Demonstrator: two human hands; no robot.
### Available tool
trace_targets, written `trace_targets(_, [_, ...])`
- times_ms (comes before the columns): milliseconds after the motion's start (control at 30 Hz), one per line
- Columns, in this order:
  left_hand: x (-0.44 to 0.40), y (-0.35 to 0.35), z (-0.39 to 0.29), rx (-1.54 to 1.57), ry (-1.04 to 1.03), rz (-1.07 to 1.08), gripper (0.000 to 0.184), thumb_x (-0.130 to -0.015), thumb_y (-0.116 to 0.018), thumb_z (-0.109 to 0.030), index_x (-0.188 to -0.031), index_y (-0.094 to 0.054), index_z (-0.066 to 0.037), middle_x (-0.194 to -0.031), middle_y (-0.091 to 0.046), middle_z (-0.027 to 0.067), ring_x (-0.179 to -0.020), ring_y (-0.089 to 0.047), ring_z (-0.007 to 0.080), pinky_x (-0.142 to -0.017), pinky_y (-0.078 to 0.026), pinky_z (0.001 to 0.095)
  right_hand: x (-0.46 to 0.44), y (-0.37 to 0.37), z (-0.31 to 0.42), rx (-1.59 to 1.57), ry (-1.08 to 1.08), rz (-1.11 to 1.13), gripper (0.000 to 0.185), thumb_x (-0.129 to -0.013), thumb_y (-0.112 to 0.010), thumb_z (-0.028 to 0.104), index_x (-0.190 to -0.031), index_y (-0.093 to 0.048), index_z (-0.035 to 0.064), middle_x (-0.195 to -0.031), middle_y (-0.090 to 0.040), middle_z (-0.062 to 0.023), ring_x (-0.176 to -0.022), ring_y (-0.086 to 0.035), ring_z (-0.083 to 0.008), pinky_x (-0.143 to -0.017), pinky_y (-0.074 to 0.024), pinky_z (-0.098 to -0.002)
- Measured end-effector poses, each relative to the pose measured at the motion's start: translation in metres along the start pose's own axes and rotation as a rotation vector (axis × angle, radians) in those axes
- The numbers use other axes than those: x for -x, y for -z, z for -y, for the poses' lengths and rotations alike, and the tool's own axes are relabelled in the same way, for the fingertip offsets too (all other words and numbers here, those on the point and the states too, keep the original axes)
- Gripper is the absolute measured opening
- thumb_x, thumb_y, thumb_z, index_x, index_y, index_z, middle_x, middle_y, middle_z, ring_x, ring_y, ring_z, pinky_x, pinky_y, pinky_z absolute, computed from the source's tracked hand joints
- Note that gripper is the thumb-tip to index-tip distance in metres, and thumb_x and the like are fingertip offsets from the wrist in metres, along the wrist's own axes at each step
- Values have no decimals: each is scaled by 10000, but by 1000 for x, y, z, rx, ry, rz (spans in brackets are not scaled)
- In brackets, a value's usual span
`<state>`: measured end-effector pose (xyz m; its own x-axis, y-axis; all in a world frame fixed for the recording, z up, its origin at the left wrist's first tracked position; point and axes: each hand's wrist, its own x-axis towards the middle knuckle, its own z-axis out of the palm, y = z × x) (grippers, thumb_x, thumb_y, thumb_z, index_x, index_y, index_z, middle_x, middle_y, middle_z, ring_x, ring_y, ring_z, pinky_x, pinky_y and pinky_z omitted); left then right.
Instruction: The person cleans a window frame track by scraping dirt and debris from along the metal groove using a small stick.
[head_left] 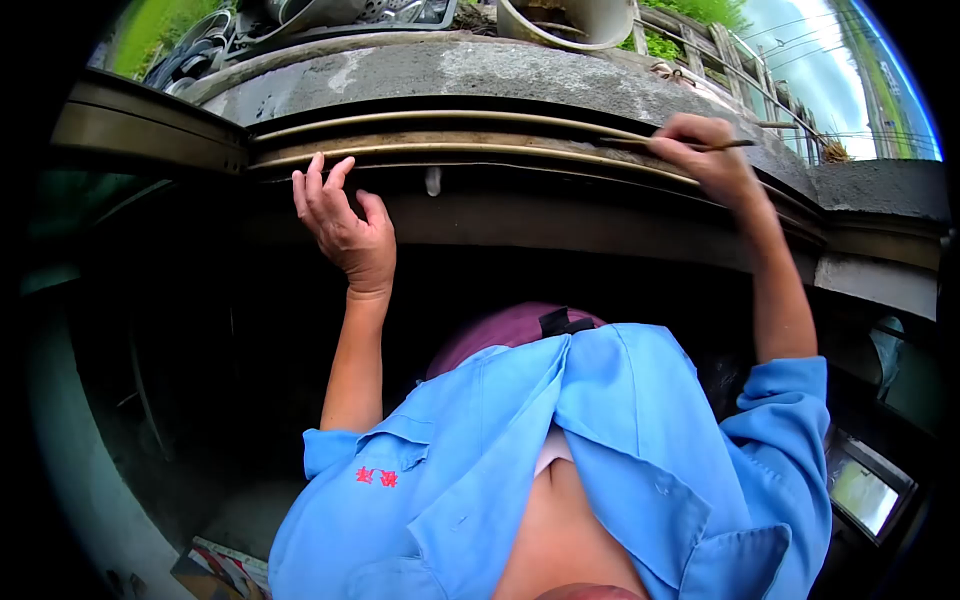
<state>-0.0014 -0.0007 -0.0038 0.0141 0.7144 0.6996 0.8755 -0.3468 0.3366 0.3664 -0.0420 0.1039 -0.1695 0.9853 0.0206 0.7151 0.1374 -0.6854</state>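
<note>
Track (pixel 450 142) scraping seems underway, right hand (pixel 700 160) closed round a thin stick (pixel 728 146); next needs a steady tip. Half-open left hand (pixel 345 225), empty, is at the track's near edge.

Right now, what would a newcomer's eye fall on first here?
The bright blue shirt filling the lower middle stands out first. Above it at upper right, the right hand has a thin stick in its grip over the pale-edged track. Toward the track's left end, the left hand is open.
</note>
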Motion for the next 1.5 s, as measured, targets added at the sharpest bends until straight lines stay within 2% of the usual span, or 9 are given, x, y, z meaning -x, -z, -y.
trace_targets(167, [-11, 19, 6, 12, -9, 81, 363, -745, -623, -54, -1098, -568, -116, -1289, -461, 79, -1181, -438, 261, -983, -343, 392, -92, -115, 58, -169, 221, -25, 198, -830, -664, 184, -760, -640, 0, -624, -570, -27, -612, -523, -85, -561, -437, -249])
trace_targets(300, [-31, 23, 29, 113, -54, 47, 282, -808, -580, -45, -1088, -569, -76, -1233, -528, 105, -1138, -486, 276, -983, -357, 388, -98, -128, 90, -115, 255, -22, 176, -826, -643, 152, -749, -624, -5, -618, -577, -51, -587, -523, -111, -558, -439, -270])
trace_targets(400, [-32, 25, 52, 143, 3, 20, 267, -817, -572, -50, -1084, -572, -60, -1230, -537, 99, -1118, -492, 272, -966, -378, 375, -59, -59, 64, -42, -3, 170, 189, -833, -647, 180, -768, -644, 3, -635, -579, -27, -586, -515, -87, -531, -413, -237])
trace_targets(567, [-28, 18, 57, 48, -51, 16, 319, -768, -596, -21, -1082, -576, -72, -1215, -541, 96, -1161, -480, 287, -993, -374, 386, -24, -21, 31, -208, -261, 87, 154, -809, -661, 147, -748, -669, 5, -592, -547, 8, -567, -481, -44, -524, -393, -205])
trace_targets(833, [-29, 22, 59, 20, -73, 55, 314, -749, -582, -23, -1060, -598, -63, -1211, -521, 99, -1167, -468, 293, -995, -396, 392, -105, -141, 113, -91, 267, -57, 154, -811, -652, 129, -760, -623, -13, -665, -587, -65, -639, -551, -127, -583, -448, -268])
trace_targets(1033, [-28, 21, 57, 67, -32, 29, 347, -755, -589, 13, -1094, -582, -58, -1201, -550, 107, -1152, -493, 294, -987, -377, 405, -35, -35, 57, -67, -259, 27, 134, -792, -670, 107, -736, -634, -9, -614, -545, -14, -566, -473, -74, -501, -374, -242])
trace_targets(1133, [-30, 21, 56, 69, -48, 43, 358, -748, -584, 21, -1098, -579, -55, -1203, -549, 109, -1152, -492, 298, -986, -378, 407, -40, -48, 58, 17, 22, 14, 115, -785, -662, 79, -708, -618, 6, -644, -548, -37, -615, -507, -105, -528, -393, -257])
trace_targets(1300, [-31, 22, 56, 46, -58, 66, 333, -733, -570, 17, -1060, -591, -44, -1203, -532, 111, -1152, -479, 302, -982, -402, 396, -103, -132, 106, -250, 176, 28, 120, -801, -649, 98, -733, -613, 6, -681, -553, -35, -626, -518, -111, -559, -418, -257])
trace_targets(1500, [-30, 23, 54, 50, -33, 63, 349, -742, -562, 39, -1079, -584, -49, -1207, -542, 107, -1146, -490, 300, -987, -385, 401, -53, -50, 83, -98, -252, 118, 134, -798, -651, 113, -736, -645, -6, -602, -563, -7, -546, -492, -59, -503, -400, -222])
